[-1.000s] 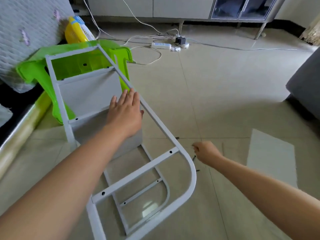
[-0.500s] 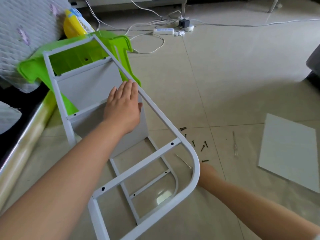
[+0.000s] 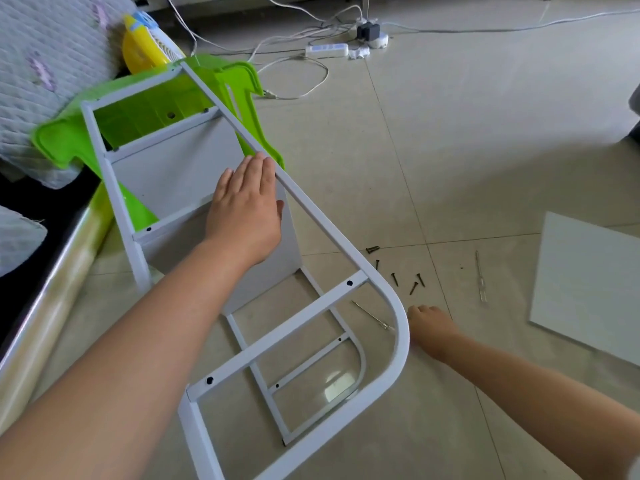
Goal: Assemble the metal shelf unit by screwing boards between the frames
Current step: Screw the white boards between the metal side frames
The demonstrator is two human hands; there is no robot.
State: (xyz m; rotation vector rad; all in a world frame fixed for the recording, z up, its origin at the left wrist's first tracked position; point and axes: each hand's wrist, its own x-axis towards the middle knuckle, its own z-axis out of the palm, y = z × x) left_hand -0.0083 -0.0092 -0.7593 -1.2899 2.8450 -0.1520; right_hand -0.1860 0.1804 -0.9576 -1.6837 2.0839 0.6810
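White tubular frame (image 3: 332, 251), flat left hand (image 3: 244, 209)

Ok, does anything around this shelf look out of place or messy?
Yes. Loose screws lie scattered on the floor tiles beside the white frame, near the right hand. The frame leans tilted on a green stool rather than standing, steadied by the left hand.

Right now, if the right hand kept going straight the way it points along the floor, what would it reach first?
Probably the thin metal screwdriver lying under the white metal frame's curved corner. The right hand points left, low to the floor. Depth is unclear, so the frame tube itself might come first.
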